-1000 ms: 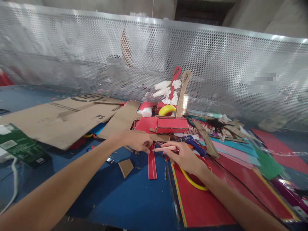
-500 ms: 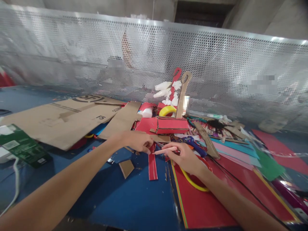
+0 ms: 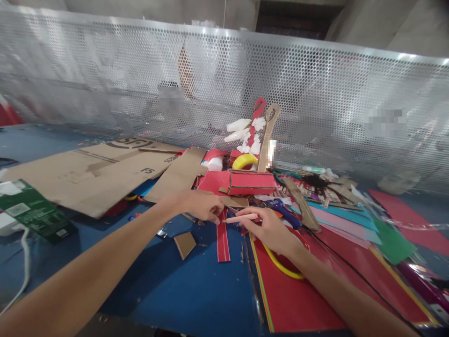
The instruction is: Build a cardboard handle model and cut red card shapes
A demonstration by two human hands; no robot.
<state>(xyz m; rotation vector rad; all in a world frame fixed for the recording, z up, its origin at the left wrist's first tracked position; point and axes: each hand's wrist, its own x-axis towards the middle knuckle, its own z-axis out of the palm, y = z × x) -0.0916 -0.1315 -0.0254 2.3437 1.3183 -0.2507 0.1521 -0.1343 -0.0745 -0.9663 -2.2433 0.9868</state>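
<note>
My left hand (image 3: 203,206) is closed, its fingers curled down at the upper part of a narrow red strip (image 3: 223,243). Pale lines run along the strip, which lies on the blue table with its lower end towards me. From the right, my right hand (image 3: 271,229) grips a slim, pale pink, pen-shaped tool (image 3: 240,218). The tool's tip meets the strip close to my left fingertips; I cannot make out the tip itself. Just behind both hands rests a red-covered cardboard box shape (image 3: 251,182). A blue glue gun (image 3: 286,213) lies beyond my right hand.
Large flat cardboard (image 3: 87,173) spreads across the left, near a green box (image 3: 31,210). Red sheets (image 3: 308,299) and a yellow ring (image 3: 280,267) lie under my right arm. A small cardboard piece (image 3: 184,245) is left of the strip. A perforated metal screen (image 3: 140,70) stands behind.
Almost nothing differs. The pink tool has tilted slightly, and its tip has shifted a little; both hands stay in about the same place.
</note>
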